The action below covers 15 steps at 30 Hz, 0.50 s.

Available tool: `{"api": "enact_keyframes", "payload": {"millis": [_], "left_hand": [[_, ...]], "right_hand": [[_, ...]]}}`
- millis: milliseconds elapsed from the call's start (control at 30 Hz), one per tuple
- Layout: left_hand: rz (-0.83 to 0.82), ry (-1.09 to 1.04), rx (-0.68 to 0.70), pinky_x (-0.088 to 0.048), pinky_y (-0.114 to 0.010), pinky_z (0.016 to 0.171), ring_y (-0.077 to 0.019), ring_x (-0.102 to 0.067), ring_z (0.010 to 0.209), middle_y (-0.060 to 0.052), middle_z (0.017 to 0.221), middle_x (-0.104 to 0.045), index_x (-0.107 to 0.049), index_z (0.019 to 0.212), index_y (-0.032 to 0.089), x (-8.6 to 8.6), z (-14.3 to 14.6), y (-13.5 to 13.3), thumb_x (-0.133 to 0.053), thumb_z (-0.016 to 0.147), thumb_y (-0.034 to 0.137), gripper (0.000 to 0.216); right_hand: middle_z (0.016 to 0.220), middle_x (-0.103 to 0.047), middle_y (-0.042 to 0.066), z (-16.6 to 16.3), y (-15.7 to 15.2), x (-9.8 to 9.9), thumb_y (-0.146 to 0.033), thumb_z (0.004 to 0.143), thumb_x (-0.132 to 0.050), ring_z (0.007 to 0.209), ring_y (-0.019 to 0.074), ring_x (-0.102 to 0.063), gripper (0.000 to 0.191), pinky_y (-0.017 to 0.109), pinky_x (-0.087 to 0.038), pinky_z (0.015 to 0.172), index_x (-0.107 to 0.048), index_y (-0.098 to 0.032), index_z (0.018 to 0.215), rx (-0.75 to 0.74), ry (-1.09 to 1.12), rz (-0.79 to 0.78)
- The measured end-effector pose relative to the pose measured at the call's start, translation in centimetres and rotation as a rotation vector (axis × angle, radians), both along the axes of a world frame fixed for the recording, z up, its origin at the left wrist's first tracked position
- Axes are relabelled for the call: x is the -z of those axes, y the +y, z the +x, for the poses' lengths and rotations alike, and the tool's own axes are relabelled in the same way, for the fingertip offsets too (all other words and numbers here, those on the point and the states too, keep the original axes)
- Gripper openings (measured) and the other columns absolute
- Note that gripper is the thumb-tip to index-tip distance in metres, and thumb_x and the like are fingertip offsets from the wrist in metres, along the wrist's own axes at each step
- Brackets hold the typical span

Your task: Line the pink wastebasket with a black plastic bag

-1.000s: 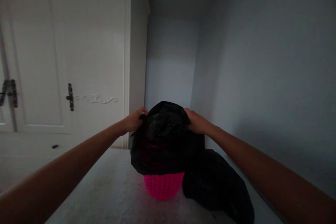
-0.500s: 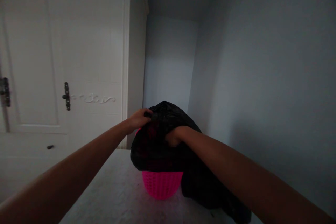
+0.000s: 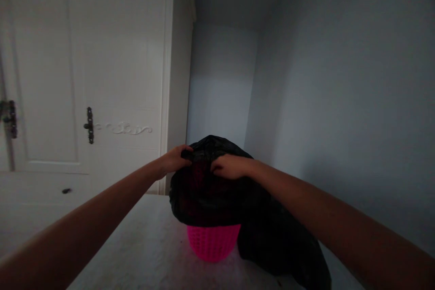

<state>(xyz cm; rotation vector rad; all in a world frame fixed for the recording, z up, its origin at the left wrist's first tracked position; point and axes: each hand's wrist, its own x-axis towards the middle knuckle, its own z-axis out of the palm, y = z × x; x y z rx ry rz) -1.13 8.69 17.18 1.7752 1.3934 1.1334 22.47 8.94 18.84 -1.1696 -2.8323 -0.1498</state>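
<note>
A black plastic bag (image 3: 217, 206) is draped over the top of a bright pink slotted basket (image 3: 214, 242), whose lower part shows beneath it. The rest of the bag hangs down on the basket's right side onto the pale surface. My left hand (image 3: 175, 159) is closed on the bag's edge at the far left of the rim. Inside the bag's opening, my right hand (image 3: 229, 166) has its fingers curled against the black plastic near the back rim. Pink shows dimly through the plastic within.
The basket stands on a pale, mottled surface (image 3: 136, 240). Behind to the left rises a white wardrobe (image 3: 125, 77) with dark handles. A bluish-grey wall (image 3: 340, 99) runs along the right.
My right hand has come up out of the bag's depth towards its back rim. My left hand keeps its hold on the edge and sits slightly lower and further left.
</note>
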Motion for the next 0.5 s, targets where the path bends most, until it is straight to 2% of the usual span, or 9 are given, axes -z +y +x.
{"api": "enact_keyframes", "payload": {"millis": [100, 200, 267, 333, 433, 500], "left_hand": [[-0.053, 0.027, 0.058, -0.061, -0.038, 0.081, -0.0314, -0.074, 0.100, -0.008, 0.106, -0.080, -0.067, 0.126, 0.021, 0.0, -1.2, -1.3, -0.079, 0.058, 0.023, 0.069], [-0.099, 0.080, 0.135, -0.060, -0.042, 0.097, -0.0343, -0.071, 0.118, -0.011, 0.126, -0.078, -0.064, 0.137, 0.023, -0.2, -2.2, -2.5, -0.078, 0.061, 0.024, 0.077], [-0.108, 0.119, 0.220, -0.055, -0.042, 0.107, -0.0337, -0.067, 0.129, -0.011, 0.137, -0.074, -0.060, 0.143, 0.024, -0.2, -2.7, -3.1, -0.076, 0.064, 0.024, 0.080], [-0.133, 0.171, 0.321, -0.052, -0.041, 0.113, -0.0330, -0.061, 0.139, -0.011, 0.146, -0.068, -0.053, 0.151, 0.026, 0.0, -3.2, -3.5, -0.075, 0.065, 0.022, 0.088], [-0.160, 0.301, 0.393, -0.054, -0.043, 0.111, -0.0366, -0.052, 0.147, -0.015, 0.159, -0.055, -0.035, 0.163, 0.027, 1.2, -4.2, -3.5, -0.077, 0.062, 0.017, 0.111], [-0.121, 0.398, 0.404, -0.058, -0.045, 0.106, -0.0409, -0.051, 0.146, -0.020, 0.162, -0.048, -0.027, 0.166, 0.025, 2.8, -4.9, -2.8, -0.077, 0.059, 0.016, 0.119]], "right_hand": [[0.119, -0.078, 0.014, 3.5, 0.4, -2.0, -0.031, 0.098, -0.062, 0.111, 0.0299, -0.072, 0.027, 0.037, -0.053, 0.091, -0.076, -0.018, 0.118, 0.124, 0.029, 0.179], [0.127, -0.073, 0.020, 6.6, 0.1, -1.4, -0.048, 0.092, -0.072, 0.118, 0.0373, -0.068, 0.044, 0.044, -0.053, 0.096, -0.074, -0.016, 0.122, 0.218, -0.031, 0.234], [0.133, -0.070, 0.021, 8.2, -0.1, 0.0, -0.041, 0.087, -0.076, 0.120, 0.0372, -0.068, 0.047, 0.044, -0.053, 0.099, -0.072, -0.014, 0.126, 0.232, -0.068, 0.154], [0.135, -0.070, 0.020, 9.5, -0.3, 1.5, -0.025, 0.086, -0.071, 0.122, 0.0340, -0.067, 0.044, 0.041, -0.052, 0.103, -0.072, -0.012, 0.128, 0.217, -0.051, 0.057], [0.135, -0.071, 0.019, 11.2, -0.1, 3.0, -0.012, 0.085, -0.059, 0.128, 0.0303, -0.066, 0.047, 0.040, -0.048, 0.112, -0.071, -0.010, 0.130, 0.195, 0.092, 0.001], [0.137, -0.071, 0.018, 12.5, 0.2, 3.8, -0.010, 0.083, -0.056, 0.128, 0.0301, -0.066, 0.053, 0.042, -0.048, 0.114, -0.069, -0.009, 0.134, 0.201, 0.225, -0.024]]}}
